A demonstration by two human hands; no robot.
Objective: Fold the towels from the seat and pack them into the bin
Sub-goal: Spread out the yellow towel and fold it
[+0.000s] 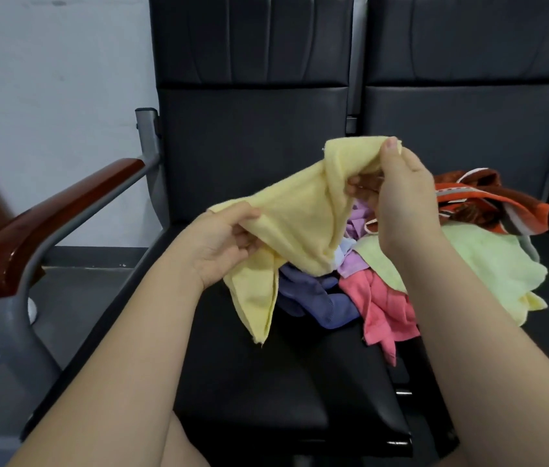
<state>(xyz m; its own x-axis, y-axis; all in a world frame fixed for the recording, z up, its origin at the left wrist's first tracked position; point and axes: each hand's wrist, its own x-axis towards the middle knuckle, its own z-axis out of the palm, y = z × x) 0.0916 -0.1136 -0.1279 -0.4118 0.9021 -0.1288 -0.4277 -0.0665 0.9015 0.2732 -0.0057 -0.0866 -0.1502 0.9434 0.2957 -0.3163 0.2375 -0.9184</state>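
Left grip (224, 244) and right grip (404, 200) hold one yellow towel (300, 214) up over the black seat (249, 348).
Left grip has its fingers curled round the towel's lower edge, thumb on top; right grip pinches the upper corner, higher and farther back (its fingertips are mostly hidden by palm and cloth). The towel sags between them, with one doubled tail drooping toward the cushion. Behind it the other towels lie in a loose heap across the join with the next seat: a blue-violet towel (313, 298), a pink towel (384, 311), a lilac towel (354, 261), a pale green towel (488, 264) and an orange-brown patterned towel (488, 197) at the back. A wooden armrest (47, 224) stands at the left.
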